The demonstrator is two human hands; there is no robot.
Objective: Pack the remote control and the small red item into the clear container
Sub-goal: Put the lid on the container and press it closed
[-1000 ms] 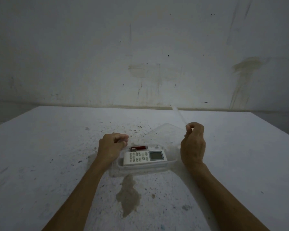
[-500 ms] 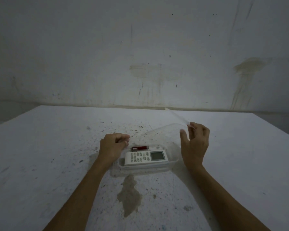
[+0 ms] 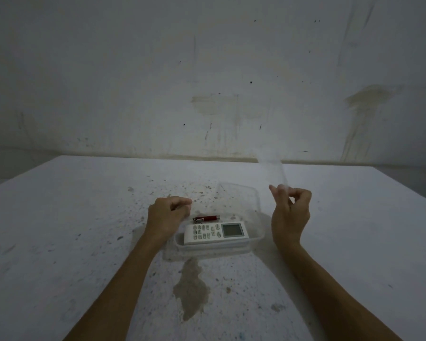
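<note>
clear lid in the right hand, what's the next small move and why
Probably lower the thin clear lid, pinched in the right hand, onto the clear plastic container: the white remote control and small red item already lie inside, uncovered.

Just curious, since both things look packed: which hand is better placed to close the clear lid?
Probably the right hand: it already pinches the raised lid. The left hand is fisted at the container edge, likely steadying it.

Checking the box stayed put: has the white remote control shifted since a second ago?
No. The white remote control still lies inside the clear plastic container, just in front of the small red item and directly behind the brown table stain, as before.
</note>
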